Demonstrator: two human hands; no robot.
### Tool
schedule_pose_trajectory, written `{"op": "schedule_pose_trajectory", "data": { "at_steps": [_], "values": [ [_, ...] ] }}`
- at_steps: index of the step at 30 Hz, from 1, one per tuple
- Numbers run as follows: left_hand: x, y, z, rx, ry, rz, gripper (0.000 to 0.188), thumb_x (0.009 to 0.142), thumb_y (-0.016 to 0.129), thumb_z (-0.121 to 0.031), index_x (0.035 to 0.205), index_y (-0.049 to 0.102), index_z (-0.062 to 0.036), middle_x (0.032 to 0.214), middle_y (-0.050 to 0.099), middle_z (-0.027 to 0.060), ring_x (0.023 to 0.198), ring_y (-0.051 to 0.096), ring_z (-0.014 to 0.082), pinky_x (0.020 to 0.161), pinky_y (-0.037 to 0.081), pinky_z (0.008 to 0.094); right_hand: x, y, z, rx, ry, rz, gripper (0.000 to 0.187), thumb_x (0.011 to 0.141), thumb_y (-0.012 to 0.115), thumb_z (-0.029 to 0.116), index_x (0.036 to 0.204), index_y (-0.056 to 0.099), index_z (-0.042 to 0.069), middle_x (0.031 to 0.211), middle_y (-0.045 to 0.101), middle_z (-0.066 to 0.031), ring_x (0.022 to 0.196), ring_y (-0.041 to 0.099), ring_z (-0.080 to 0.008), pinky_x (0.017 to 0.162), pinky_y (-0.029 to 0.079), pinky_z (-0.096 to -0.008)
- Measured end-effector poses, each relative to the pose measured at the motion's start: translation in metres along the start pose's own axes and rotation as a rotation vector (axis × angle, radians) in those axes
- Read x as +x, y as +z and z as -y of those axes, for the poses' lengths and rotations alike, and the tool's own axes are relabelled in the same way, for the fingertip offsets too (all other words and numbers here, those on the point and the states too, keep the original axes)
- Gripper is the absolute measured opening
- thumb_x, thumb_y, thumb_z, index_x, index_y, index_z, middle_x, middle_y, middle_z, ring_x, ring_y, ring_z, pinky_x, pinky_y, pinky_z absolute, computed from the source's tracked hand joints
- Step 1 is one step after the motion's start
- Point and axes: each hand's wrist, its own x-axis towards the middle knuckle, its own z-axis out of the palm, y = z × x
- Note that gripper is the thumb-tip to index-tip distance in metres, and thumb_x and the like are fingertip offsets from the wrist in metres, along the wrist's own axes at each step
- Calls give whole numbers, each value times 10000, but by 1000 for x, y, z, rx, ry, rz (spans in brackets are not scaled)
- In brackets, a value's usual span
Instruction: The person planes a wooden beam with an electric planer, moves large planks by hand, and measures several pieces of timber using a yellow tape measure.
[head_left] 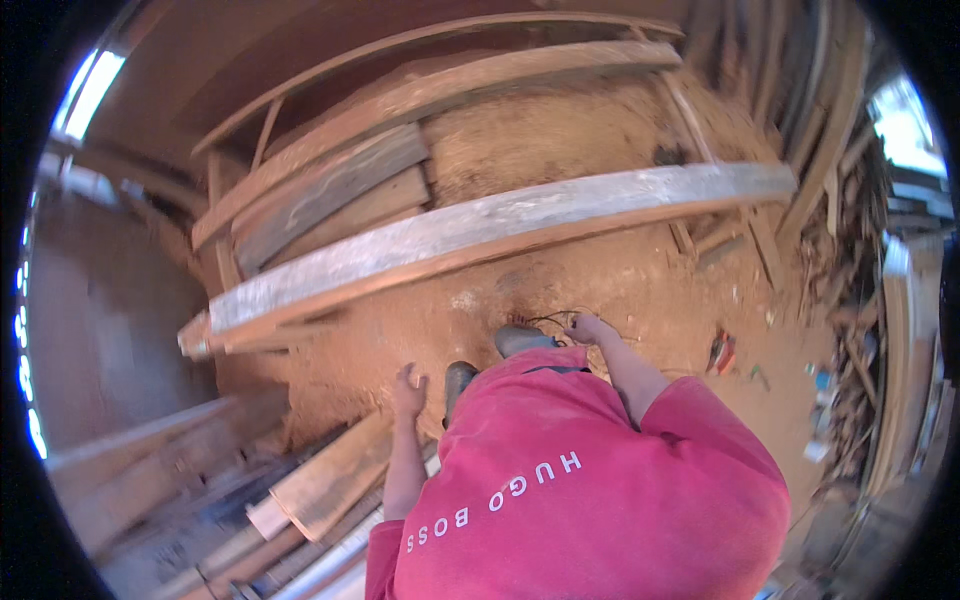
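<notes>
My left hand (409,392) hangs beside my left shoe (459,378). Its thumb and fingers are apart, with nothing between them. Further right, my right hand (590,329) is closed on a thin dark cord (546,319). The cord runs left from my fingers toward the ground by my right shoe (522,339); its far end is hard to make out. A long wooden beam (500,215) with a pale, whitish top crosses in front of both hands, and neither touches it.
Behind the beam stands a second long timber (450,88), with loose boards (335,195) between. Planks (335,475) are stacked at lower left. A red tool-like object (720,352) lies on the dirt floor (640,285). Scrap wood (850,330) heaps up at right.
</notes>
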Motion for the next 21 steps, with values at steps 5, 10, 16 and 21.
{"op": "schedule_pose_trajectory", "data": {
  "at_steps": [5, 10, 16, 21],
  "values": [
    [101, 36, -154, 123, 465, 83, 751, 806, 786, -388, 1432, 486, -101, 1494, 425, 251, 1415, 359, 436, 1151, 310, 553, -16, -21, -74, 333, 195, -287, 432, 842, 645, 414, 1023, 703, 26, 983, 723, -216, 921, 693, -392, 788, 532, -488],
    [168, 22, -299, 495, 670, 73, 1033, 697, 833, -541, 1526, 367, -138, 1600, 310, 171, 1514, 194, 395, 1199, 187, 604, -64, 24, -125, 569, 359, -553, 426, 849, 635, 420, 980, 688, 18, 932, 718, -212, 877, 685, -394, 747, 523, -485],
    [232, 27, -381, 737, 694, 162, 1290, 593, 887, -554, 1584, 191, -108, 1624, 251, 189, 1527, 145, 414, 1193, 151, 656, -121, 97, -87, 773, 651, -481, 474, 840, 614, 458, 952, 699, 5, 1003, 705, -246, 942, 677, -402, 802, 527, -496],
    [272, 56, -392, 673, 704, 282, 1332, 571, 893, -553, 1574, 180, -45, 1557, 357, 197, 1449, 327, 396, 1162, 255, 608, -132, 192, -38, 882, 843, -498, 492, 869, 588, 480, 848, 695, 0, 881, 707, -230, 827, 686, -358, 731, 524, -475]
  ]
}}
